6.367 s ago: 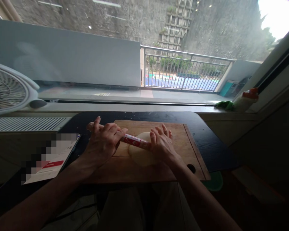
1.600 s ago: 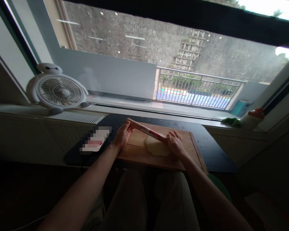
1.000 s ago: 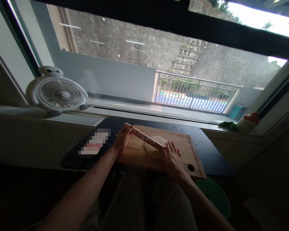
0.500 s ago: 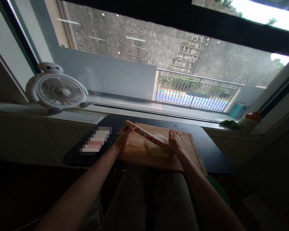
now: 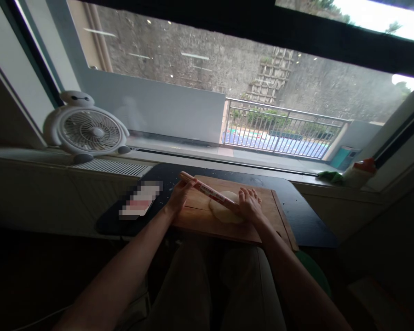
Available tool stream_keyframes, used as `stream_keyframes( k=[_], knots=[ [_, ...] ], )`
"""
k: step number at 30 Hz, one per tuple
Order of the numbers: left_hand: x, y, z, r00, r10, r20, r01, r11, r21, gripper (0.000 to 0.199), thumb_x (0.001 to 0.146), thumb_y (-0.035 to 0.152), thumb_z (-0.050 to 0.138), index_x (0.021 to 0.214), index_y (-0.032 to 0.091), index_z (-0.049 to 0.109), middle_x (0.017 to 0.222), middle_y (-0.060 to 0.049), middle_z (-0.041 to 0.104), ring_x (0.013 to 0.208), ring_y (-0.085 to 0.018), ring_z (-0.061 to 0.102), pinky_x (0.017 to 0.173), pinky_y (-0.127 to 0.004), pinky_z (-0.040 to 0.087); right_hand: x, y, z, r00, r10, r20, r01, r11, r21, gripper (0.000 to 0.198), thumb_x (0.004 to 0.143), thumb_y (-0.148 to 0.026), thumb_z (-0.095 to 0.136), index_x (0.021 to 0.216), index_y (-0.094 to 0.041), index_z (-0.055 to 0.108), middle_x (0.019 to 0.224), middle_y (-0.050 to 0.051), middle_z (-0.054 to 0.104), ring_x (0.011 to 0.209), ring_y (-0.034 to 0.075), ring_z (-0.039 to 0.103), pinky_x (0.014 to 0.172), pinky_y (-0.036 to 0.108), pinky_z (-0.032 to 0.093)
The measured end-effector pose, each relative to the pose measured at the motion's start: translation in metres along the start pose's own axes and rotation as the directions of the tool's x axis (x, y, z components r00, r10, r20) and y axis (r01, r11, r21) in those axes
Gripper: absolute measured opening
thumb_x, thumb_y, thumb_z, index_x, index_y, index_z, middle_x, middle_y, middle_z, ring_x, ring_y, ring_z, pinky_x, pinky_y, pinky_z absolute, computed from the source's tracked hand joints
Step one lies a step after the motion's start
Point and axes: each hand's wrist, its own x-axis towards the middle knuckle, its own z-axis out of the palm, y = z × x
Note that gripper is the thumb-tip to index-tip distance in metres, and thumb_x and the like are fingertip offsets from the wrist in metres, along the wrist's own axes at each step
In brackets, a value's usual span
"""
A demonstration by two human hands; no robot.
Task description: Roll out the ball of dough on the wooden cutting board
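A rolling pin (image 5: 210, 193), still in a printed red-and-white wrapper, slants across a round, flat sheet of pale dough (image 5: 224, 214) on a wooden board (image 5: 200, 225). My left hand (image 5: 180, 196) is closed round the pin's far left end, beyond the dough's edge. Over the near right end lies my right hand (image 5: 250, 202), palm down, its fingers stretched out and slightly apart; it covers that end of the pin and part of the dough's right side.
The board sits on a dark table (image 5: 307, 225) with white specks. A blurred-out flat item (image 5: 141, 200) lies at its left. A white fan (image 5: 93, 131) stands on the sill by the window. A bottle with an orange top (image 5: 360, 172) and a green cloth (image 5: 331, 177) are at right.
My right hand's fingers have spread a little and the hand has shifted slightly left along with the pin's right end. My left hand keeps its grip. The view has moved slightly.
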Motion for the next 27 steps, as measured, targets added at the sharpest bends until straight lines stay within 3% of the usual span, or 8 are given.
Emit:
stream_keyframes(
  k=[4,9,15,22,27],
  knots=[
    [-0.002,0.000,0.000,1.000,-0.024,-0.002,0.024,1.000,-0.017,0.033,0.066,0.048,0.068,0.081,0.019,0.062,0.078,-0.002,0.063,0.090,-0.022,0.056,0.084,-0.033,0.040,-0.012,0.001,0.003,0.993,-0.115,-0.003,0.115,0.993,-0.015,0.048,0.093,-0.042,0.019,0.129,-0.027,0.047,0.141,0.001,0.040,0.137,0.023,0.016,0.109,0.050,0.013],
    [-0.007,0.006,0.007,0.999,-0.037,-0.038,0.038,0.999,0.021,0.035,0.065,0.048,0.069,0.083,0.018,0.063,0.076,-0.004,0.063,0.091,-0.024,0.056,0.083,-0.035,0.040,0.007,0.004,-0.004,0.998,-0.012,0.054,0.011,1.000,0.010,0.050,0.093,-0.039,0.018,0.132,-0.023,0.043,0.143,0.003,0.036,0.137,0.025,0.014,0.109,0.053,0.012],
    [-0.008,0.010,0.009,1.000,-0.008,-0.020,0.008,1.000,-0.001,0.037,0.064,0.047,0.070,0.084,0.017,0.063,0.075,-0.002,0.063,0.089,-0.023,0.057,0.084,-0.035,0.040,-0.018,0.001,0.000,0.987,-0.160,0.006,0.160,0.987,-0.007,0.049,0.094,-0.042,0.017,0.131,-0.026,0.045,0.140,0.000,0.041,0.138,0.022,0.011,0.110,0.050,0.011],
    [-0.006,0.006,0.008,1.000,-0.012,-0.023,0.012,1.000,0.022,0.037,0.063,0.049,0.071,0.084,0.018,0.064,0.073,-0.003,0.064,0.091,-0.025,0.057,0.082,-0.035,0.041,0.019,0.011,-0.009,0.990,-0.060,0.130,0.066,0.997,-0.036,0.047,0.094,-0.037,0.018,0.124,-0.024,0.053,0.139,0.005,0.042,0.136,0.028,0.019,0.106,0.055,0.017],
    [-0.003,0.001,0.003,0.999,0.036,-0.034,-0.035,0.999,0.038,0.037,0.067,0.048,0.069,0.085,0.017,0.064,0.079,-0.003,0.064,0.093,-0.023,0.056,0.086,-0.034,0.040,-0.002,0.013,0.000,0.980,-0.177,0.093,0.178,0.984,-0.011,0.047,0.095,-0.039,0.018,0.125,-0.026,0.051,0.139,0.003,0.042,0.137,0.024,0.016,0.108,0.050,0.016]
  ],
)
